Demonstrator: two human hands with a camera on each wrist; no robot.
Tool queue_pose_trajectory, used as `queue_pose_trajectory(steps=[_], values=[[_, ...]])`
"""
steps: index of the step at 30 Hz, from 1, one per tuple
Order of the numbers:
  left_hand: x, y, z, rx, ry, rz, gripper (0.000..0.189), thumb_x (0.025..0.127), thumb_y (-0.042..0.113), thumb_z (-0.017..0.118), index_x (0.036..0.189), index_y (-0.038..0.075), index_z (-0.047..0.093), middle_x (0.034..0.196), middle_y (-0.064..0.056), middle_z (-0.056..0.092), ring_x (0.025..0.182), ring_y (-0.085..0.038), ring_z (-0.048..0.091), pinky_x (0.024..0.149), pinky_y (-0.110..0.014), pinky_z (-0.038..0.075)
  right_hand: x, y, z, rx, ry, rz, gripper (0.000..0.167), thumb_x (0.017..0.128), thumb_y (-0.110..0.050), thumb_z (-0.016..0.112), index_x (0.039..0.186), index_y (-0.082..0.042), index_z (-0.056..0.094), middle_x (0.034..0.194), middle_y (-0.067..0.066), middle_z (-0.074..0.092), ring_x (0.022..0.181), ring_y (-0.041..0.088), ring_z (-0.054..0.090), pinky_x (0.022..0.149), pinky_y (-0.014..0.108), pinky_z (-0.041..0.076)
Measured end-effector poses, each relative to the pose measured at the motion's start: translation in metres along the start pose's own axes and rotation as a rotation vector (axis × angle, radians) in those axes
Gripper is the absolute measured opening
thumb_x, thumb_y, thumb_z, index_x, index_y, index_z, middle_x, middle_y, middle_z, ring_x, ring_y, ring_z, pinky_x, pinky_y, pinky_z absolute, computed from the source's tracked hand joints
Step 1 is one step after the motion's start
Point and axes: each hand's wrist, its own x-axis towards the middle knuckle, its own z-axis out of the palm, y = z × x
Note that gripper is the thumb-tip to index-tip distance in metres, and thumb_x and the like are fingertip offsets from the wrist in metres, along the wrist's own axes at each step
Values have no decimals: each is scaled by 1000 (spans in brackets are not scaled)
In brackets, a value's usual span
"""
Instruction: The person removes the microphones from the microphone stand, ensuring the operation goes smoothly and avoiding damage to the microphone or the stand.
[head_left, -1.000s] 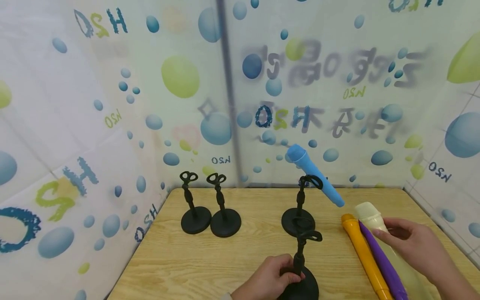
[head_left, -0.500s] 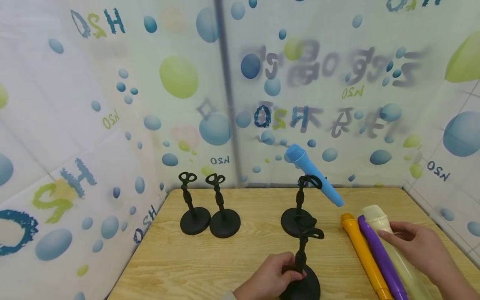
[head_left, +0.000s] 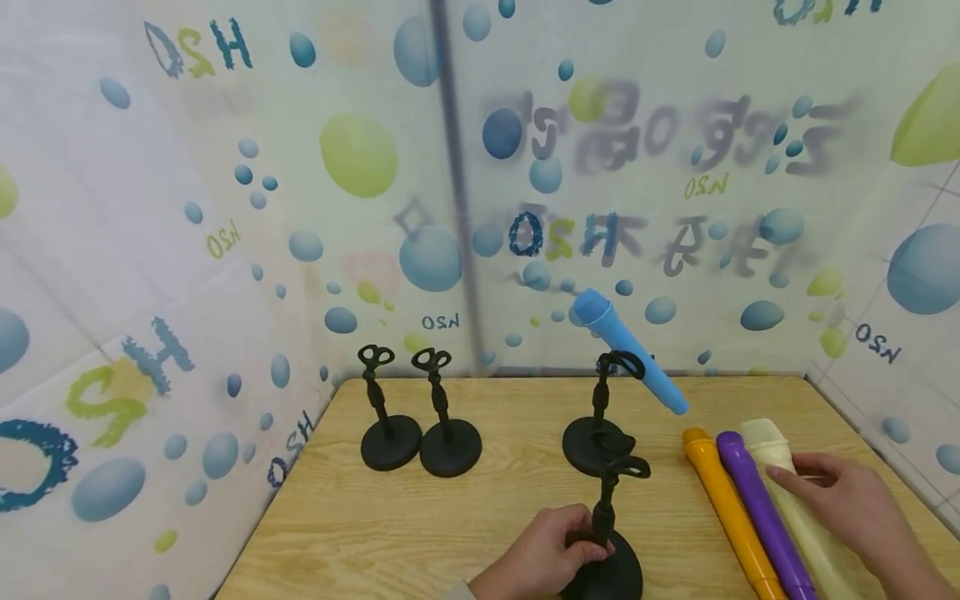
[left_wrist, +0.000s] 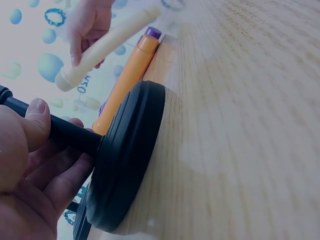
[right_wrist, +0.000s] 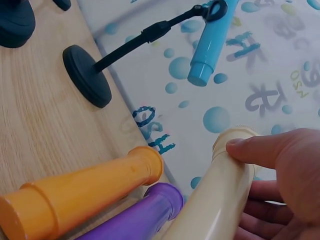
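My left hand (head_left: 543,554) grips the stem of a black microphone stand (head_left: 618,575) just above its round base. That stand's ring clip at the top holds nothing. My right hand (head_left: 851,508) holds a cream toy microphone (head_left: 806,525) near its head end, thumb on top and fingers beneath in the right wrist view. The left wrist view shows this cream microphone (left_wrist: 107,47) tilted, its gripped end away from the table. Just left of it lie a purple toy microphone (head_left: 761,508) and an orange toy microphone (head_left: 727,512), side by side.
Behind the gripped stand, another black stand (head_left: 581,442) carries a blue toy microphone (head_left: 633,350) slantwise in its clip. Two more stands with bare clips, one (head_left: 390,442) beside the other (head_left: 450,447), stand at the back left. A patterned curtain (head_left: 360,242) encloses the wooden table (head_left: 375,533).
My right hand has shifted right and slightly nearer with the cream microphone, opening a gap to the purple one. The purple microphone's upper end has moved up a little. The gripped stand edged slightly right.
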Motion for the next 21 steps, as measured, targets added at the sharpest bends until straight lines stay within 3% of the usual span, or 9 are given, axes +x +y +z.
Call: queue_pose_trajectory(steps=[15, 21], values=[[3, -1, 3, 2, 6, 19, 9, 106, 13, 69, 112, 11, 75, 106, 8, 83, 100, 6, 72, 91, -16, 55, 7, 22, 5, 32, -16, 37, 84, 106, -58, 63, 143, 17, 55, 138, 42, 62, 120, 60, 60, 90, 60, 55], [4, -1, 4, 9, 16, 10, 9, 105, 13, 70, 112, 11, 75, 104, 9, 83, 100, 6, 71, 91, -17, 56, 14, 31, 9, 45, -38, 97, 88, 105, -62, 60, 146, 16, 53, 147, 44, 51, 124, 62, 55, 94, 65, 51]])
